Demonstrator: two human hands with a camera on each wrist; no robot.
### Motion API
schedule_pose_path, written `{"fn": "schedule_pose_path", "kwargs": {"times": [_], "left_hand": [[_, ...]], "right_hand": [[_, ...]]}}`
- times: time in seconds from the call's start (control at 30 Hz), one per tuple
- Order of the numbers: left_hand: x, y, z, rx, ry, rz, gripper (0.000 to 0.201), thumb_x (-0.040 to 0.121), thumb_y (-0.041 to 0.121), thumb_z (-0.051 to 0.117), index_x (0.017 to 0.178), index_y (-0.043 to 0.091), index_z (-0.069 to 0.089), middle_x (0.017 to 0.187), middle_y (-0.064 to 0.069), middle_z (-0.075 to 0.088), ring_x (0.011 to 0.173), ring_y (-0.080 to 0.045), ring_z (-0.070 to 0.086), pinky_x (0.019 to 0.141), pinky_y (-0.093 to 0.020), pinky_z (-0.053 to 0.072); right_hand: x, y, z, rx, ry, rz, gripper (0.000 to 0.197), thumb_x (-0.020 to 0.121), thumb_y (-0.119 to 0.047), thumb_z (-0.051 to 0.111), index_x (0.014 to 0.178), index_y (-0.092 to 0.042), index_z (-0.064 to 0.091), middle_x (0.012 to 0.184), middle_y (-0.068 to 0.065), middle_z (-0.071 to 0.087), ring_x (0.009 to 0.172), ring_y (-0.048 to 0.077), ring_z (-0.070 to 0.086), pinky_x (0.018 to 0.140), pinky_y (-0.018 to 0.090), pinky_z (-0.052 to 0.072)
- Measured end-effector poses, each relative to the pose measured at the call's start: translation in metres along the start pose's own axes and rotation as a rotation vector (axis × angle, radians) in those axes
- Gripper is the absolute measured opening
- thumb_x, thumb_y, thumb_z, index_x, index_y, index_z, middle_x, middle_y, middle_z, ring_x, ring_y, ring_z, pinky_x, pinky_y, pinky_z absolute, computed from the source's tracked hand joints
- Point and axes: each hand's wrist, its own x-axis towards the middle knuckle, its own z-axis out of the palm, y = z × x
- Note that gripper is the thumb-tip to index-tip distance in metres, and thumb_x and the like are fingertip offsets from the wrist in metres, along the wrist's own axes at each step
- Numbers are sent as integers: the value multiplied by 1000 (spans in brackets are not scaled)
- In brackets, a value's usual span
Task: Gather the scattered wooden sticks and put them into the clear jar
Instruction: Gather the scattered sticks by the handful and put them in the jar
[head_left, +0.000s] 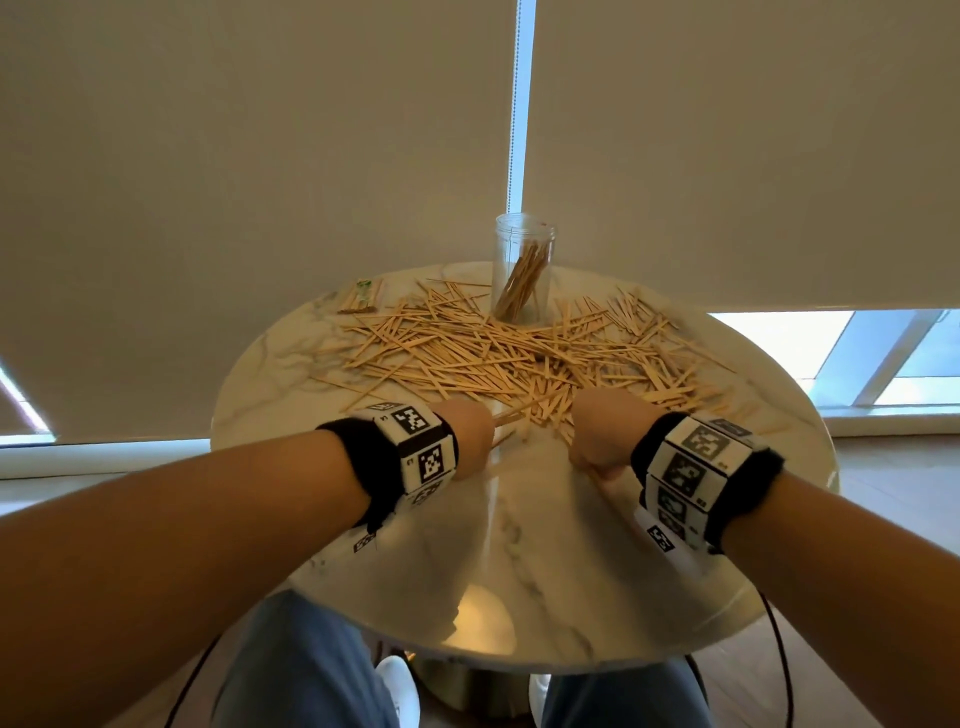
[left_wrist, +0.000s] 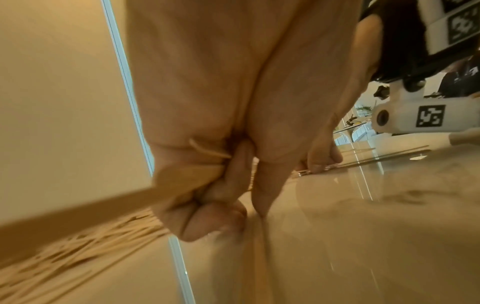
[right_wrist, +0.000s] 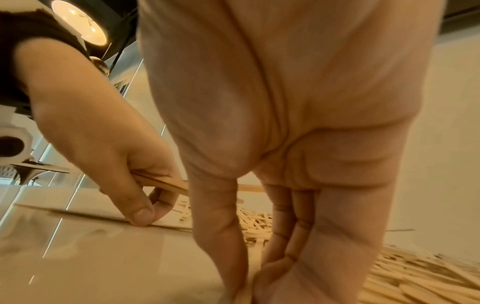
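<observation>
Many thin wooden sticks (head_left: 467, 358) lie scattered across the far half of a round marble table (head_left: 545, 571). A clear jar (head_left: 523, 270) stands upright at the back middle, with a leaning bunch of sticks inside. At the near edge of the pile, my left hand (head_left: 472, 431) grips a small bundle of sticks (left_wrist: 171, 185) in curled fingers, its thumb down on the tabletop. My right hand (head_left: 597, 441) is just to its right, with thumb and fingers (right_wrist: 291, 236) pointing down and pinched together at the table, seemingly on a stick.
A small wrapped packet of sticks (head_left: 361, 297) lies at the back left rim. Roller blinds (head_left: 260, 182) hang close behind the table. My knees in jeans (head_left: 301, 670) are under the near edge. The near half of the tabletop is bare marble.
</observation>
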Motion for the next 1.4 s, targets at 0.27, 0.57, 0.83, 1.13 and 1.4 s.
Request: {"fn": "schedule_pose_path", "kwargs": {"times": [0.27,0.57,0.83,1.13,1.4], "left_hand": [[1,-14,3,14,12,2,39,99,31,57,127,4,60,109,-10,61,104,-26,61,75,-26,43],[11,-41,-4,-543,106,-21,24,105,24,42,100,8,59,77,-2,57,67,-15,58,58,-26,50],[17,-35,-11,-1346,157,-90,16,97,18,50,101,12,65,102,-5,58,88,-21,55,67,-33,52],[23,-13,-16,-1582,278,117,25,109,35,33,119,19,50,102,-11,72,78,-22,72,64,-34,58],[28,-25,-24,-1080,240,217,22,108,32,37,102,22,55,77,0,52,58,-12,43,51,-28,40]], "right_hand": [[-8,14,10,320,-34,57,20,93,-23,61,90,-4,67,77,7,70,69,22,69,62,29,58],[-1,42,-3,1154,116,-4,8,92,-6,65,95,1,69,82,13,72,69,20,68,75,35,62],[11,11,-21,1322,144,-111,17,90,-1,66,105,7,65,99,21,72,77,23,71,69,29,62],[30,-18,-34,981,378,-205,8,86,-11,71,88,-6,76,82,11,76,80,24,75,77,39,63],[19,11,-65,1072,641,-85,36,104,-43,44,128,-18,53,115,-7,57,100,14,58,88,35,52]]}}
